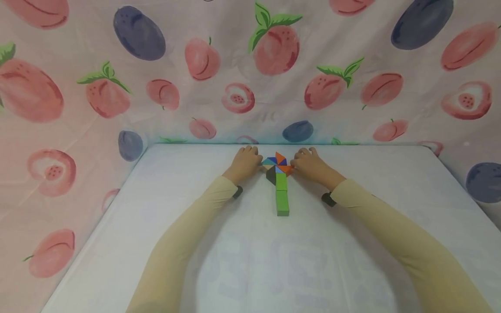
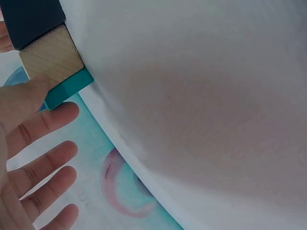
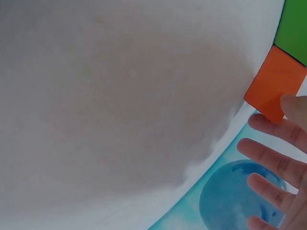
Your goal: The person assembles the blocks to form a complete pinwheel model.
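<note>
Coloured wooden blocks form a pinwheel shape in the middle of the far table, with orange, blue and teal triangles. Two green blocks (image 1: 282, 202) run from it towards me as a stem. My left hand (image 1: 245, 161) is at the pinwheel's left side. Its thumb and forefinger pinch a plain wood-coloured block (image 2: 53, 55) and the teal block (image 2: 69, 88) against it, beside a dark block (image 2: 33, 21). On the right side my right hand (image 1: 311, 165) pinches an orange block (image 3: 276, 84) between thumb and forefinger. The other fingers of both hands are spread.
A white table (image 1: 156, 261) lies under the blocks. Its far edge meets a fruit-printed cloth (image 1: 250, 117), which also hangs at both sides. Dark wrist bands (image 1: 328, 199) show at both sleeves.
</note>
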